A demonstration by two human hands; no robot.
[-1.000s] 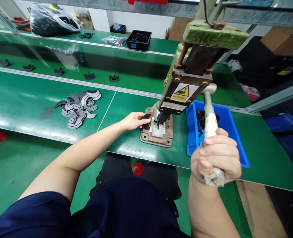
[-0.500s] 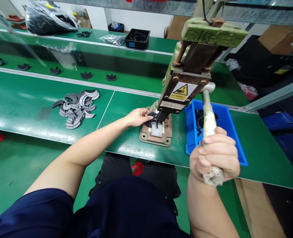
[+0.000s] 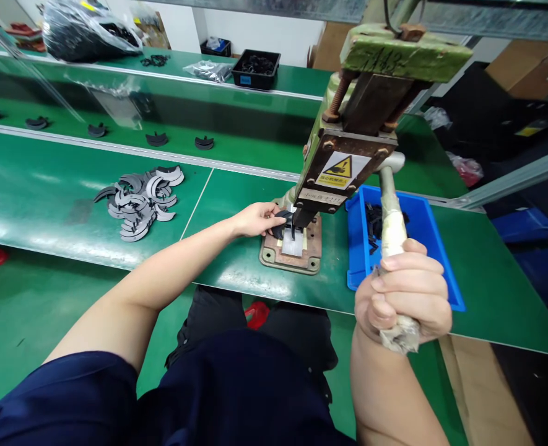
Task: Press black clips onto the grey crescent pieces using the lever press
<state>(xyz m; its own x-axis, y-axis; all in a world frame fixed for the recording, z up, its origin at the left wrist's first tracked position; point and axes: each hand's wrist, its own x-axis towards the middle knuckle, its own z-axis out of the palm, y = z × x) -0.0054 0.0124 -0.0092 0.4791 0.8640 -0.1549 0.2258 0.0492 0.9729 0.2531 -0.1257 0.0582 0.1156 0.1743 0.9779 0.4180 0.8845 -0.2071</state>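
Black curved part [image 3: 278, 233] sits closer to the punch [image 3: 305, 217] than one second ago, carried by the left hand [image 3: 256, 220].
Centre of frame: the left fingertips close narrowly on the part, over the base plate [image 3: 287, 262]. Lower right: the right hand [image 3: 406, 291] wraps the taped press lever [image 3: 392, 228]. Recommended: hold the part square, keep fingertips outside the punch's path, load the lever only once steady.

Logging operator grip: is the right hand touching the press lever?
Touching. The head view shows the right hand closed around the press lever, fingers curled over its pale wrapping and its end protruding below.
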